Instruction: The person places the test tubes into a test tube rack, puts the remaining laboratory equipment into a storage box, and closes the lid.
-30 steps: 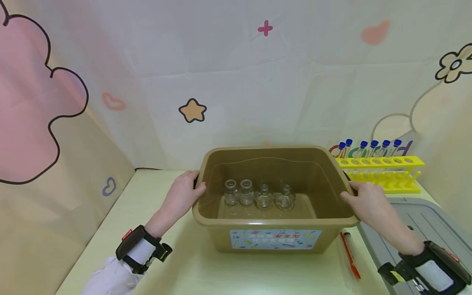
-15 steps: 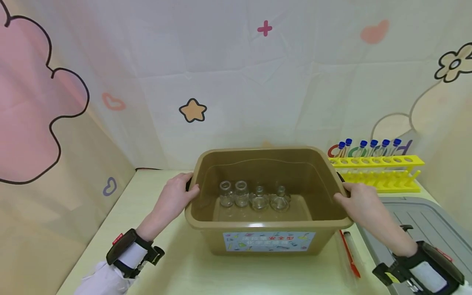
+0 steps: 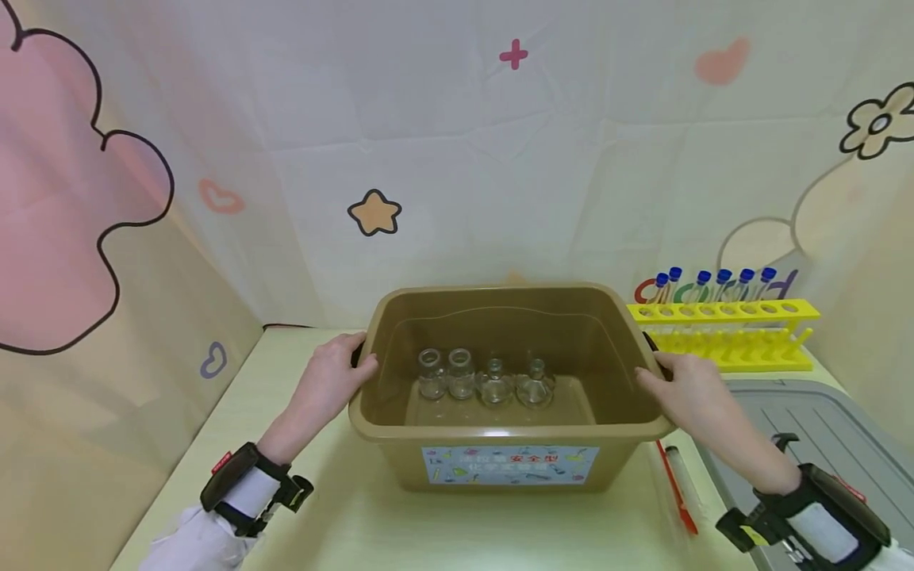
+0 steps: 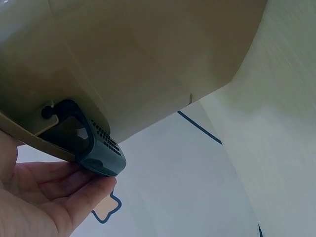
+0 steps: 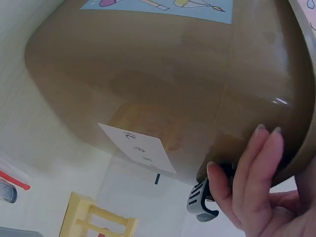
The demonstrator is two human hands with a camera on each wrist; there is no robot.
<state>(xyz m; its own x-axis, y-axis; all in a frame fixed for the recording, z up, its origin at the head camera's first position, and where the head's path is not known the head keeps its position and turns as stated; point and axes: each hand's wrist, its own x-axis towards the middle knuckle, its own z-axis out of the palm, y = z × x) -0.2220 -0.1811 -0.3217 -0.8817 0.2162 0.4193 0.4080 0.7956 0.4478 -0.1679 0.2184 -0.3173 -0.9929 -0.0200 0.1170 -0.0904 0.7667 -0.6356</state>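
Tan rectangular plastic bin (image 3: 514, 433), lower centre of head view. Left hand (image 3: 327, 378) holds its left end: thumb over rim, fingertips on dark grey plastic latch (image 4: 102, 153). Right hand (image 3: 698, 394) grips the opposite end, fingers curled. Four small clear glass vessels (image 3: 494, 386) inside, in a row. Yellow plastic test-tube rack (image 3: 743, 365) and grey ribbed lid (image 3: 803, 420) at right of frame.

The table (image 3: 400, 531) is pale yellow-green. A brown bin (image 3: 510, 464) stands near its middle, a yellow rack (image 3: 728, 362) at the back right. In front of the rack lies a grey lid (image 3: 800, 412) — flat. Between bin and lid lie a red stick (image 3: 674, 485) and a clear tube (image 3: 685, 476) — side by side.
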